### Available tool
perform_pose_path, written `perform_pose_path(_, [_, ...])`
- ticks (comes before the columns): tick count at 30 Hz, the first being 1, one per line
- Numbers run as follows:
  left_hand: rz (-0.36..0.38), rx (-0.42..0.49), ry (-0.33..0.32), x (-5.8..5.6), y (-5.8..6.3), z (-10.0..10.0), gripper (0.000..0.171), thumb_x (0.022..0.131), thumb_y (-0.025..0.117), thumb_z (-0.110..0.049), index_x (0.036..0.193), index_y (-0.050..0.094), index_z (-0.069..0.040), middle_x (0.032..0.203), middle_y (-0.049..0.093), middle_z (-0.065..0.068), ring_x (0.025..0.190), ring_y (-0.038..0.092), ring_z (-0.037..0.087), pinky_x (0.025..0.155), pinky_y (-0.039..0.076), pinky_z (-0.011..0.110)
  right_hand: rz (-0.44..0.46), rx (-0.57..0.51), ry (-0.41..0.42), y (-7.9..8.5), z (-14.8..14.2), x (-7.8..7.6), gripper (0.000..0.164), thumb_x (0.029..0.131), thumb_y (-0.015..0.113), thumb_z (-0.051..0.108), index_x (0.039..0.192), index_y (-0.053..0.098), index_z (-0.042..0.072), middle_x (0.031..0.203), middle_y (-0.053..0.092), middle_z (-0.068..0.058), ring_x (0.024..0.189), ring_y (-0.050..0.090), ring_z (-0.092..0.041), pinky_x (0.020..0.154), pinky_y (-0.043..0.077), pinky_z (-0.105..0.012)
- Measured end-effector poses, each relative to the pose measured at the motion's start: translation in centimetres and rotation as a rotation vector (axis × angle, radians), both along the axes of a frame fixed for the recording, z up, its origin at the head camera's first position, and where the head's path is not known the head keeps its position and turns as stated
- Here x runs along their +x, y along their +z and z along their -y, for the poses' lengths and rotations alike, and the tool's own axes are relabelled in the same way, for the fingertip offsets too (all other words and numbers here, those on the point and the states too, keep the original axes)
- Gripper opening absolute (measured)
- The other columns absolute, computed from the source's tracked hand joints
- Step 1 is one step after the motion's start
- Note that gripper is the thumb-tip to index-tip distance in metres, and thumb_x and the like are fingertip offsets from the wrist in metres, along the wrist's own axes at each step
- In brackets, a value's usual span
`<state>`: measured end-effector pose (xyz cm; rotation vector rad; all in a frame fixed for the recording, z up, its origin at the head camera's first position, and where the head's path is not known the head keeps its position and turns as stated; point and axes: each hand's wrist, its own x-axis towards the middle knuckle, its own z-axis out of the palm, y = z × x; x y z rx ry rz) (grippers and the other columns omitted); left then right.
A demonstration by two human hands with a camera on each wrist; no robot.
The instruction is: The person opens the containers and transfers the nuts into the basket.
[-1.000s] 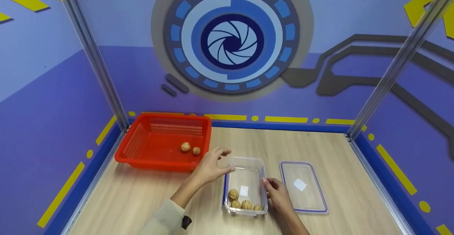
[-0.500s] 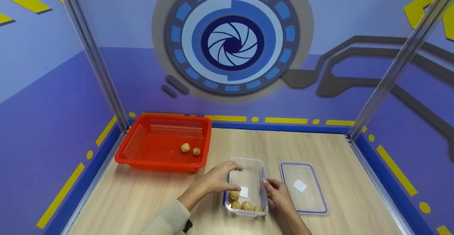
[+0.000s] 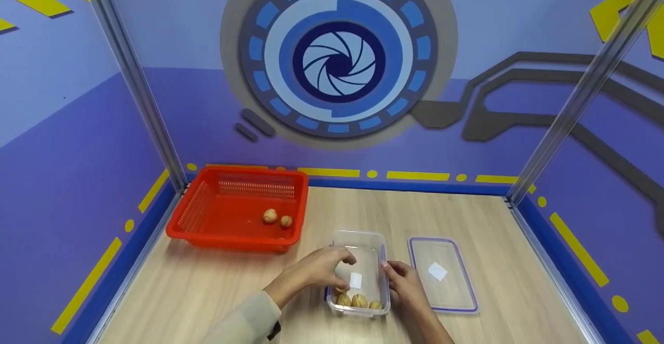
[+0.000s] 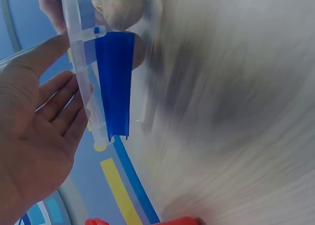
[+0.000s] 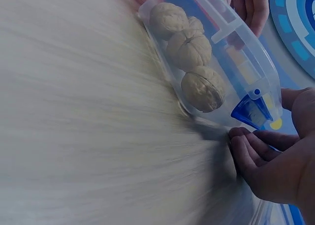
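Observation:
A clear plastic food container (image 3: 359, 239) with blue side clips stands uncovered on the table. Several walnuts (image 3: 359, 300) lie at its near end, also seen through the wall in the right wrist view. My left hand (image 3: 319, 269) reaches over the left rim, thumb and fingers spread apart, the thumb overlapping the leftmost walnut. Part of that walnut is hidden. In the left wrist view, the left palm (image 4: 37, 136) faces the rim with the fingers loosely bent. My right hand (image 3: 409, 284) holds the right wall, thumb at the rim and fingers against the outside.
The purple-edged lid (image 3: 456, 294) lies flat to the right of the container, with a white label on it. A red basket (image 3: 228, 241) stands at the back left, holding two walnuts (image 3: 270, 216) near its right side. Patterned panels enclose the table.
My left hand has moved right and toward me, from between basket and container to over the container's left side. The right hand and container have stayed in place.

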<state>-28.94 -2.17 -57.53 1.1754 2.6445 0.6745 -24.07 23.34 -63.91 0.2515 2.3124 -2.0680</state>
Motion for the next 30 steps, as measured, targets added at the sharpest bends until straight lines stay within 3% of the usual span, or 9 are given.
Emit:
perform_pose_path(7, [-0.083, -0.103, -0.032, -0.3, -0.3, -0.1, 0.052, 0.083, 0.089, -0.032, 0.130, 0.071, -0.016, 0.125, 0.071, -0.007, 0.114, 0.065, 0.008, 0.098, 0.054, 0.029, 0.018, -0.020, -0.020, 0.2, 0.0, -0.1, 0.049, 0.107, 0.065, 0.025, 0.132, 0.057, -0.017, 0.115, 0.069, -0.022, 0.099, 0.070, -0.027, 0.083, 0.061, -0.035])
perform_pose_path(17, [-0.123, -0.185, -0.068, -0.7, -0.3, -0.3, 0.053, 0.083, 0.090, -0.035, 0.130, 0.070, -0.019, 0.124, 0.071, -0.008, 0.113, 0.065, 0.008, 0.097, 0.053, 0.028, 0.032, -0.017, -0.039, 0.1, 0.1, -0.1, 0.047, 0.107, 0.065, 0.025, 0.130, 0.059, -0.016, 0.112, 0.069, -0.018, 0.097, 0.069, -0.024, 0.081, 0.060, -0.033])
perform_pose_path(23, [-0.169, -0.234, -0.066, -0.5, -0.5, -0.5, 0.051, 0.082, 0.090, -0.035, 0.127, 0.073, -0.020, 0.118, 0.072, -0.009, 0.106, 0.066, 0.008, 0.092, 0.055, 0.028, 0.052, -0.039, -0.021, 1.1, 0.5, 0.3, 0.042, 0.108, 0.062, 0.019, 0.129, 0.058, -0.018, 0.115, 0.066, -0.026, 0.101, 0.068, -0.031, 0.081, 0.060, -0.033])
perform_pose_path(30, [-0.230, -0.286, -0.070, -0.5, -0.5, -1.1, 0.044, 0.080, 0.089, -0.033, 0.119, 0.076, -0.020, 0.107, 0.073, -0.009, 0.093, 0.065, 0.009, 0.082, 0.055, 0.027, 0.030, -0.014, -0.032, -0.3, 0.0, -0.2, 0.047, 0.107, 0.065, 0.025, 0.130, 0.060, -0.015, 0.115, 0.068, -0.021, 0.098, 0.070, -0.025, 0.081, 0.060, -0.033])
